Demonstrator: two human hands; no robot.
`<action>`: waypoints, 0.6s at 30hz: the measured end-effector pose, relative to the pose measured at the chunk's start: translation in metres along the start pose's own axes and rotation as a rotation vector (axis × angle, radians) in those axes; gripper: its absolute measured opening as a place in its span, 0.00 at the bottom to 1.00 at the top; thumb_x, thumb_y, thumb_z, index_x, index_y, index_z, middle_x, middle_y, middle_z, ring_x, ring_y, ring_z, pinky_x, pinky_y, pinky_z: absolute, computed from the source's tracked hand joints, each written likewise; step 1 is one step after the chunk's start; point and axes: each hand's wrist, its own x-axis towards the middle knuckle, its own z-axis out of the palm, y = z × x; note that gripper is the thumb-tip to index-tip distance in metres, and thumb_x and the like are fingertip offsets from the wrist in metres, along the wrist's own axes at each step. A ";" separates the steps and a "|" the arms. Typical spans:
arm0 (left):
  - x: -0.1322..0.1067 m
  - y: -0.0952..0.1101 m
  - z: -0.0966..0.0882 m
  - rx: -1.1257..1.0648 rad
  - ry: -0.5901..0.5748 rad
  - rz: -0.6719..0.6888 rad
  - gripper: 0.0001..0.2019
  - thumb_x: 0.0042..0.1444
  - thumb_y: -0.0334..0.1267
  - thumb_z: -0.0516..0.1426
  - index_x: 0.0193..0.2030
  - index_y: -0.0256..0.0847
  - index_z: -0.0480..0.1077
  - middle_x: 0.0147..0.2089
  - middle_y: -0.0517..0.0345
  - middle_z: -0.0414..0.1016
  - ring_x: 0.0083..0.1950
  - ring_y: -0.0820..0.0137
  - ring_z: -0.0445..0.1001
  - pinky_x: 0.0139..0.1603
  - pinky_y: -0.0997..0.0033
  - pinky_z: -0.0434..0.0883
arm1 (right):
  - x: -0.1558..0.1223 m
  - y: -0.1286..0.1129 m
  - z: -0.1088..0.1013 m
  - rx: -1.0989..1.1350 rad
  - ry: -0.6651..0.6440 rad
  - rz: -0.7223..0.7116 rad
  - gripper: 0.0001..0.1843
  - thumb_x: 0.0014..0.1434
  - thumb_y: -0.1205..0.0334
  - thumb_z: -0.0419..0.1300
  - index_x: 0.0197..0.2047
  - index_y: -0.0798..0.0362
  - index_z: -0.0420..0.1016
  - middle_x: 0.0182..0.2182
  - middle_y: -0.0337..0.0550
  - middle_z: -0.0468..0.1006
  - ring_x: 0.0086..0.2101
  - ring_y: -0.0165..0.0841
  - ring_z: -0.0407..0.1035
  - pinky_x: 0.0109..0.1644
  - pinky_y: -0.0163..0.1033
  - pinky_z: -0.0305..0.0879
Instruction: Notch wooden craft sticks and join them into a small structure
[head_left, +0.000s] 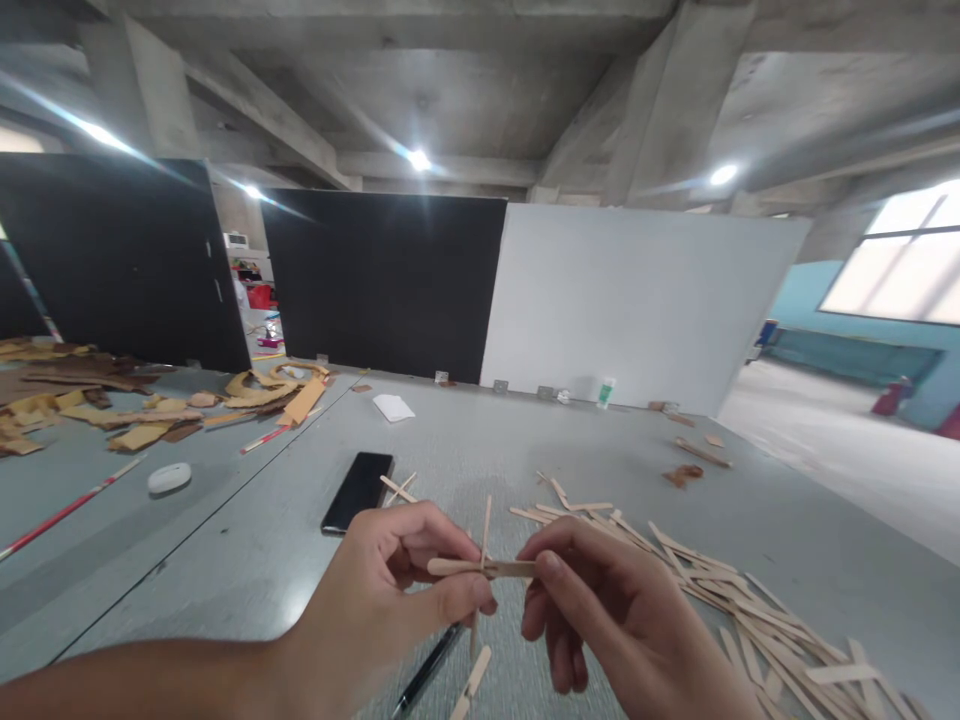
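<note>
My left hand [397, 590] and my right hand [607, 615] meet low in the middle of the view, each pinched on one end of a horizontal wooden craft stick [484, 568]. A second, thinner stick [486, 528] stands upright across it, making a cross shape. Below the hands lie a black pen [427, 670] and a loose stick [472, 685] on the grey table [487, 440].
Several wooden sticks [720, 600] are scattered to the right. A black phone [358, 491] lies face down ahead left, with a white paper [393, 407] beyond it. Cardboard scraps [150, 410], a white mouse [169, 478] and a red-white rod [67, 508] lie on the left table. Partition panels [630, 305] stand behind.
</note>
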 end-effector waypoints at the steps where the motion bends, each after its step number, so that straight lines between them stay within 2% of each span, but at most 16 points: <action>1: 0.000 0.000 0.000 0.000 -0.003 0.003 0.12 0.54 0.42 0.72 0.35 0.38 0.78 0.31 0.54 0.83 0.34 0.68 0.80 0.39 0.70 0.75 | 0.000 0.001 0.000 0.001 -0.010 -0.002 0.23 0.69 0.37 0.62 0.40 0.51 0.76 0.26 0.39 0.80 0.20 0.27 0.70 0.25 0.33 0.67; 14: 0.002 0.000 0.001 -0.016 -0.011 0.000 0.13 0.55 0.42 0.72 0.36 0.37 0.76 0.32 0.55 0.83 0.34 0.70 0.80 0.38 0.72 0.75 | 0.002 0.003 -0.001 -0.042 -0.048 -0.044 0.22 0.71 0.40 0.61 0.38 0.51 0.77 0.28 0.39 0.79 0.22 0.27 0.70 0.26 0.33 0.68; 18: 0.003 -0.001 0.001 -0.094 -0.004 -0.004 0.16 0.55 0.41 0.72 0.45 0.39 0.74 0.34 0.55 0.84 0.35 0.68 0.81 0.40 0.70 0.76 | 0.002 0.002 -0.001 -0.114 -0.092 -0.042 0.19 0.72 0.45 0.61 0.36 0.50 0.77 0.28 0.39 0.79 0.23 0.28 0.69 0.27 0.33 0.69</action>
